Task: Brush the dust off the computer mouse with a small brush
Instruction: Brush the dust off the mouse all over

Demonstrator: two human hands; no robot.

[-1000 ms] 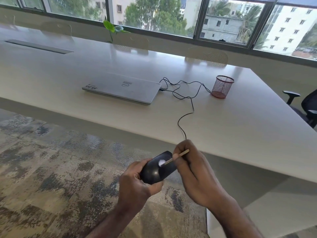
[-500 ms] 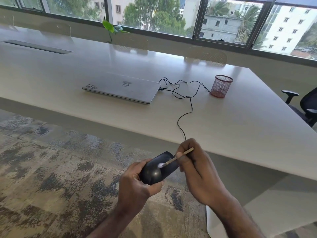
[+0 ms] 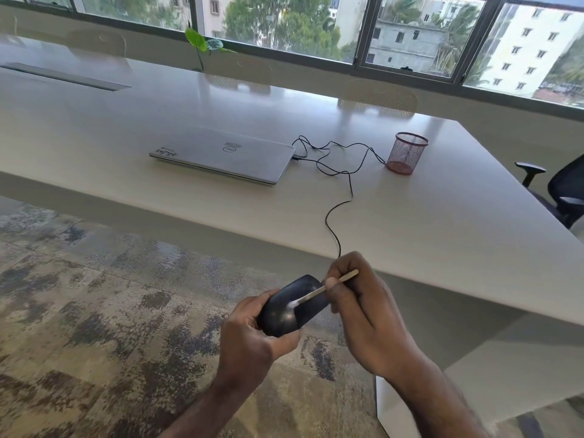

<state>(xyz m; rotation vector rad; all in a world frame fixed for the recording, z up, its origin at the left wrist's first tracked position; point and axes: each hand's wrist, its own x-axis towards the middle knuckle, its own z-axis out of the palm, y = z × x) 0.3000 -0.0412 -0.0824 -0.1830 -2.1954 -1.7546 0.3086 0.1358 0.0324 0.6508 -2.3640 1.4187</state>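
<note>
Head view: white table beneath windows, patterned carpet below.

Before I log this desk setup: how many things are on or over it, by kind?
Laptop: 1
Computer mouse: 1, held in left hand
Small brush: 1, in right hand
Mesh pen cup: 1
Cable: 1
Total: 5
</note>
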